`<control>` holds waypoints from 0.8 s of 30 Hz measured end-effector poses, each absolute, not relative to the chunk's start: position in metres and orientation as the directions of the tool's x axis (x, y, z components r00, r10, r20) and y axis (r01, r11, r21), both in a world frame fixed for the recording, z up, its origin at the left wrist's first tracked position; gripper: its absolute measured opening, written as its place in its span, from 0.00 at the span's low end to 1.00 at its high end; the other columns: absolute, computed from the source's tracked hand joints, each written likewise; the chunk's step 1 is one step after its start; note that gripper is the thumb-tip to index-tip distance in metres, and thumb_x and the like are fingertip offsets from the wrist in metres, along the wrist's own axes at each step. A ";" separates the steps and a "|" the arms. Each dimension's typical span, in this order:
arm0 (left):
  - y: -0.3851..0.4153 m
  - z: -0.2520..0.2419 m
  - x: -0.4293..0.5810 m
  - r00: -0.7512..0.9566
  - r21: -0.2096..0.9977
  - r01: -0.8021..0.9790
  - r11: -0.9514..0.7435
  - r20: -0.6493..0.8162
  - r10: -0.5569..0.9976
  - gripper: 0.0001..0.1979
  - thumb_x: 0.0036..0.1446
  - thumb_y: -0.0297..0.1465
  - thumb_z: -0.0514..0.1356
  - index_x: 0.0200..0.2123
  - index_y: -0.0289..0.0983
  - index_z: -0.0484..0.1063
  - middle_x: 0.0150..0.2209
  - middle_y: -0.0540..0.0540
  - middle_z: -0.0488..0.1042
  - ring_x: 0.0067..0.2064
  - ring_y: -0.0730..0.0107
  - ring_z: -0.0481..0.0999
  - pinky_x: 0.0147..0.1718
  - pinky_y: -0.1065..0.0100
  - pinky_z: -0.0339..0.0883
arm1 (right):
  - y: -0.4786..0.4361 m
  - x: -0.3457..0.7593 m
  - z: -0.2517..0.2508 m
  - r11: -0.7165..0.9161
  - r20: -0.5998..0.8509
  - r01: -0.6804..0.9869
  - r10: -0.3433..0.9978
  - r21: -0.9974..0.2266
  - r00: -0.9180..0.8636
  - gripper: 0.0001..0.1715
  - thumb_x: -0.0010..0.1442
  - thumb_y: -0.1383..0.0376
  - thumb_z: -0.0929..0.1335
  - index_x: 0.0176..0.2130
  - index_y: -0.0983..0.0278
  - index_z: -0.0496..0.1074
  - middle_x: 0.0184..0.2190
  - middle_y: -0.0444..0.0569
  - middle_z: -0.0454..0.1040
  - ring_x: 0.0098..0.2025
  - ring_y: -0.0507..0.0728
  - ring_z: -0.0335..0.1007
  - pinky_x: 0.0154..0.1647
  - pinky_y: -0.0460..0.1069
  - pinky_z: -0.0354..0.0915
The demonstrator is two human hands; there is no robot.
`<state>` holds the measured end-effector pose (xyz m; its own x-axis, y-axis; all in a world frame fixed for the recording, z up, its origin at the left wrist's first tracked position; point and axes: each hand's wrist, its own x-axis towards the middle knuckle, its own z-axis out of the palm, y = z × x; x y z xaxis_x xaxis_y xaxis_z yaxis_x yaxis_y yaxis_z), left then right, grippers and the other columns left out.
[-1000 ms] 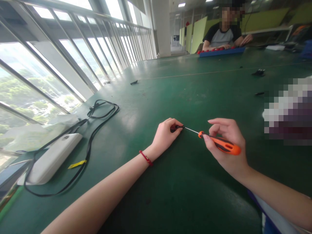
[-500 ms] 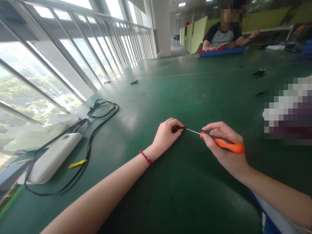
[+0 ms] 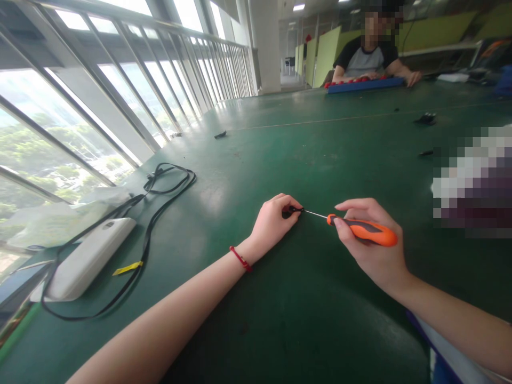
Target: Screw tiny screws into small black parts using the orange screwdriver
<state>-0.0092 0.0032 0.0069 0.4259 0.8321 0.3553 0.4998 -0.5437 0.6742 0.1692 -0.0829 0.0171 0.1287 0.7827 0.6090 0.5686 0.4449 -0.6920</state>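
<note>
Head view: screwdriver (image 3: pixel 372 233) well apart from left table edge (image 3: pixel 166 150)

No text, label, brand or number can be read. The yellow tag (image 3: pixel 128 268) on the black cable (image 3: pixel 148 234) at near left may carry print, but it is too small to tell. The dark mark on the far end of the white case (image 3: pixel 86 261) beside it is illegible, and the screwdriver (image 3: pixel 374 233) at right shows no readable lettering.
</note>
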 end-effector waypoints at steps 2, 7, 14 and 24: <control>0.003 0.007 -0.009 0.421 0.674 0.505 -0.540 0.354 0.835 0.06 0.53 0.23 0.60 0.33 0.37 0.75 0.35 0.48 0.76 0.36 0.71 0.74 0.36 0.70 0.69 | -0.082 0.169 0.017 0.487 0.634 0.517 0.759 -0.704 0.147 0.14 0.55 0.68 0.69 0.42 0.58 0.67 0.27 0.42 0.70 0.27 0.54 0.70 0.29 0.50 0.67; 0.003 0.007 -0.009 0.410 0.675 0.516 -0.528 0.347 0.844 0.05 0.53 0.24 0.60 0.33 0.37 0.76 0.36 0.48 0.77 0.37 0.69 0.75 0.38 0.68 0.69 | -0.083 0.170 0.016 0.432 0.577 0.557 0.810 -0.710 0.108 0.10 0.56 0.65 0.70 0.40 0.59 0.68 0.20 0.39 0.66 0.23 0.52 0.65 0.29 0.50 0.65; 0.004 0.005 -0.010 0.401 0.679 0.519 -0.520 0.344 0.849 0.05 0.53 0.25 0.60 0.33 0.37 0.75 0.35 0.48 0.77 0.37 0.69 0.76 0.39 0.68 0.70 | -0.082 0.169 0.017 0.483 0.625 0.507 0.766 -0.714 0.150 0.16 0.54 0.68 0.70 0.43 0.59 0.67 0.26 0.41 0.70 0.27 0.54 0.70 0.30 0.49 0.68; 0.004 0.004 -0.010 0.397 0.683 0.517 -0.516 0.343 0.851 0.05 0.53 0.25 0.60 0.34 0.37 0.75 0.36 0.48 0.78 0.37 0.69 0.76 0.38 0.68 0.70 | -0.083 0.169 0.017 0.469 0.626 0.538 0.766 -0.701 0.148 0.14 0.54 0.68 0.70 0.41 0.58 0.69 0.26 0.42 0.71 0.27 0.54 0.71 0.29 0.49 0.67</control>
<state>-0.0098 0.0042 0.0037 0.3970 0.8512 0.3432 0.5169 -0.5164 0.6827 0.1692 -0.0826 0.0170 0.1485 0.7658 0.6256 0.5375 0.4685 -0.7011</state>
